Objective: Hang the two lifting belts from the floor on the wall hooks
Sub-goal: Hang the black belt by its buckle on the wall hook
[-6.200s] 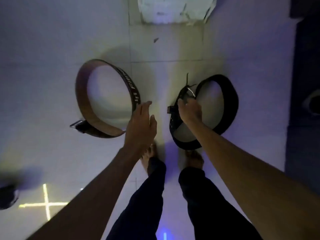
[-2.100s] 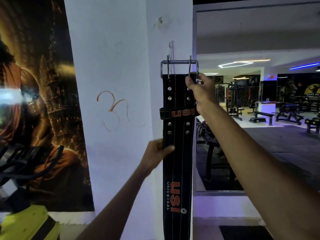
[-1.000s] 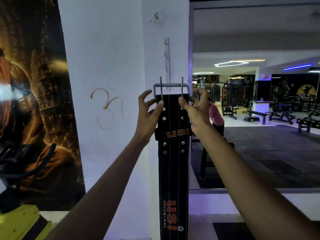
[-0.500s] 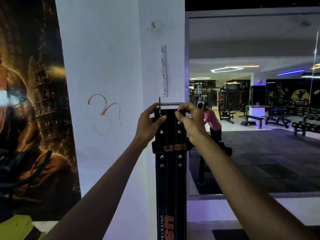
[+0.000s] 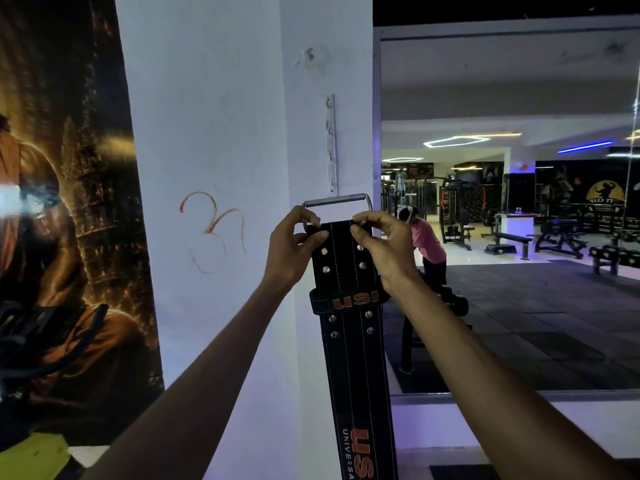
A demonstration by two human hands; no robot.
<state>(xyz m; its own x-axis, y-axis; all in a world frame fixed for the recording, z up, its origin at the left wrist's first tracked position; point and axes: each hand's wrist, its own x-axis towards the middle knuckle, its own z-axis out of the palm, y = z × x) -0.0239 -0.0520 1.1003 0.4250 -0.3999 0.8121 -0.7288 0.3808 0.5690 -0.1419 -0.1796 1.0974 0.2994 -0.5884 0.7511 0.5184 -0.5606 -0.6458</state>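
By the white wall, the left hand and right hand pinch the black belt top; the belt hangs toward 6 o'clock.

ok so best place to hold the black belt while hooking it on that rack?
Probably the top end of the black belt, both corners just under the buckle, one hand per side, as the left hand and right hand do. That leaves the buckle bar free for the hook rack above; the strap hangs straight.
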